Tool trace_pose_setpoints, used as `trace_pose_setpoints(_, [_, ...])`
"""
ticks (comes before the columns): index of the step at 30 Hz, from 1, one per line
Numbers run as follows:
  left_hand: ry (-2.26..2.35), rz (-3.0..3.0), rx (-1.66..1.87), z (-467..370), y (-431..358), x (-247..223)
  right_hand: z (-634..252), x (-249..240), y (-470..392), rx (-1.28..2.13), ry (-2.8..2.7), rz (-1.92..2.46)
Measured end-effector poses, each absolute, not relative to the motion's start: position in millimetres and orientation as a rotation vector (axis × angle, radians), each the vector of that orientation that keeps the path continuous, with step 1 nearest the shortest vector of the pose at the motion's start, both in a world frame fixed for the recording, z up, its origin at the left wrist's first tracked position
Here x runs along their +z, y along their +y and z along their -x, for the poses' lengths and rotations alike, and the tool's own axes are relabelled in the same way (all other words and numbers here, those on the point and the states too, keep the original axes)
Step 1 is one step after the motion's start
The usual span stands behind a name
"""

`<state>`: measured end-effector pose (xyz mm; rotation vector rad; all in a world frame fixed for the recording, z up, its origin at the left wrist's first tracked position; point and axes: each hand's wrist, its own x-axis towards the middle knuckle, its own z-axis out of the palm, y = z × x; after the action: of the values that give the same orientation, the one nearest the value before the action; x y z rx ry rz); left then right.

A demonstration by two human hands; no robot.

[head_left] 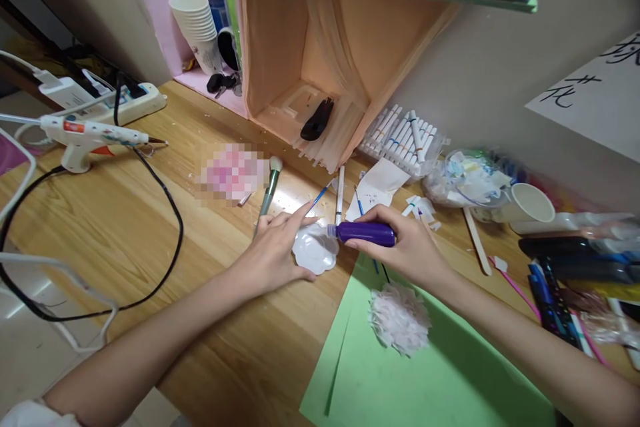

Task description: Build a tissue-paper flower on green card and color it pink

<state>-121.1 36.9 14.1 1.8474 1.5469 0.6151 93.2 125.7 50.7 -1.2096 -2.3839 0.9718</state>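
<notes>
My right hand grips a purple paint bottle, tipped on its side with its uncapped-looking clear neck over the rim of a white scalloped palette. My left hand holds the palette at its left edge, thumb on the near side and fingers on the far side. Whether paint is flowing out is too small to make out. Below the right hand, a round, pale ruffled paper flower lies on green paper. Thin blue-handled brushes and a white marker lie just beyond the palette.
A hot glue gun and its looping black cable occupy the left side. A makeup-style brush lies beside a pixelated pink item. Behind are an orange box, markers, and a paper cup; several pens lie right.
</notes>
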Motion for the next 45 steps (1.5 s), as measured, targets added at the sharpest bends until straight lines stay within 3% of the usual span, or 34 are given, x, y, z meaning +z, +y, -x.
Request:
trace_pose_setpoints(20, [1.568,-1.877,0.649,122.1,39.9,9.4,-60.8,66.9,138.2,0.926,-2.455,1.034])
trace_pose_setpoints(32, [1.597,-1.881,0.634,122.0,40.9,8.7,-46.5,63.7,142.9,0.667,-2.472,0.874])
trace_pose_setpoints(45, [1.613,-1.866,0.635,122.1,41.2,10.0,-40.3,58.6,144.4,0.724,-2.422,0.913])
